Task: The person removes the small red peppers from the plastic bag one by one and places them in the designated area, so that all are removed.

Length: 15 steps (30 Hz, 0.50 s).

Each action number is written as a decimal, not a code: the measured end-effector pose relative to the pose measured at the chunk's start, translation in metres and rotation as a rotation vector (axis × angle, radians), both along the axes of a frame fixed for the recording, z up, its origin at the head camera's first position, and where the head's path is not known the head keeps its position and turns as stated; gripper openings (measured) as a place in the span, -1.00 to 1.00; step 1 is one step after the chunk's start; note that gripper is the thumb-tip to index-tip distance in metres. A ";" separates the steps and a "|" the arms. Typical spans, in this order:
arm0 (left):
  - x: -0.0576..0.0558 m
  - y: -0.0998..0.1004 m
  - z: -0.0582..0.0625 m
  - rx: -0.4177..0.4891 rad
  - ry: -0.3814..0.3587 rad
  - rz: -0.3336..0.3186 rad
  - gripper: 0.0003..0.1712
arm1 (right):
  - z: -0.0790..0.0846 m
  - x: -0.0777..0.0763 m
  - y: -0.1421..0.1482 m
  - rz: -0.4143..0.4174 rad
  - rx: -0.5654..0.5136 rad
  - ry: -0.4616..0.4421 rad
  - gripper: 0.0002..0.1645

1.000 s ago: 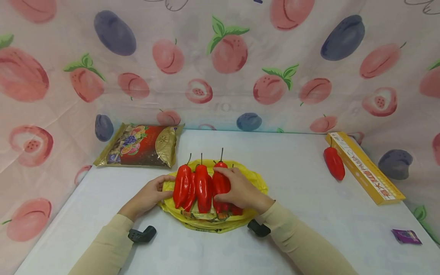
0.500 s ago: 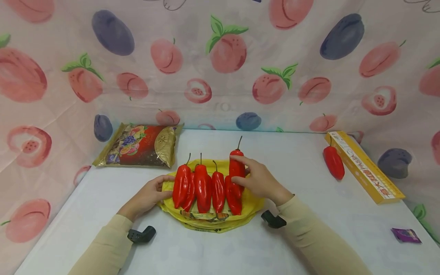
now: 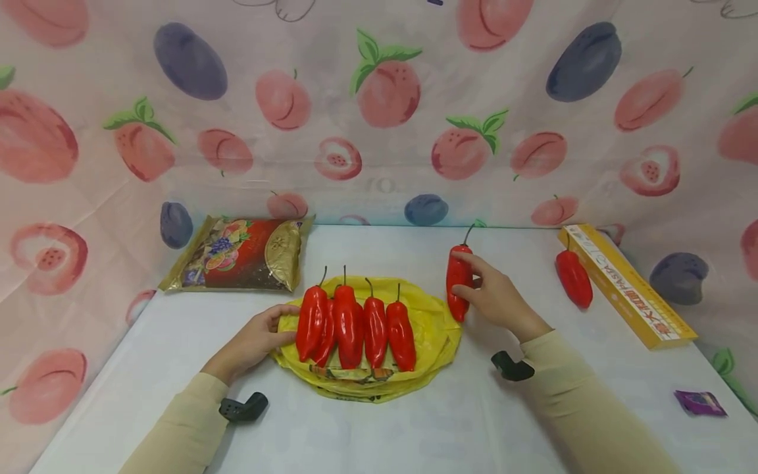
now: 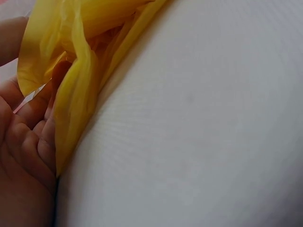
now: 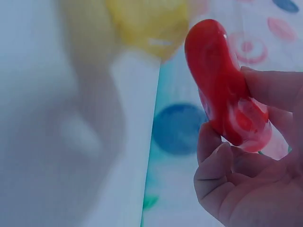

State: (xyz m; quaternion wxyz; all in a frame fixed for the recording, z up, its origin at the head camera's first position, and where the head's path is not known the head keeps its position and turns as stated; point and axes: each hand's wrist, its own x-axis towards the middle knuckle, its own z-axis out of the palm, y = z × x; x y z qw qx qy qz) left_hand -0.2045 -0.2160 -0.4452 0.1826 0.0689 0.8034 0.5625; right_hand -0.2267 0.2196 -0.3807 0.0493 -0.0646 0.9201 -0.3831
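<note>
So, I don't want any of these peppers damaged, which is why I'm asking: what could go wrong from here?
The held red pepper is smooth and glossy, pinched between fingers and thumb of the right grip, so it might slip and drop onto the white table.

The left grip holds the edge of the yellow bag; a tug there could shift the row of red peppers lying on it.

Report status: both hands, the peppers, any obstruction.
Right hand grips a red pepper, right of the grouped peppers. Left hand holds the yellow bag's left edge. No obstruction apparent beside the right hand.
</note>
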 end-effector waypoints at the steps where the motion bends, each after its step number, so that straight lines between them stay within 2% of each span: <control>1: 0.000 0.000 0.000 -0.003 0.000 0.002 -0.43 | 0.001 -0.001 0.006 -0.012 0.004 -0.008 -0.18; 7: -0.001 0.001 0.001 -0.005 -0.004 0.002 -0.42 | 0.004 -0.007 0.045 -0.068 0.032 -0.058 -0.11; 15: 0.001 0.002 0.002 -0.001 -0.016 0.006 -0.42 | -0.001 -0.010 0.086 -0.069 0.072 -0.072 -0.16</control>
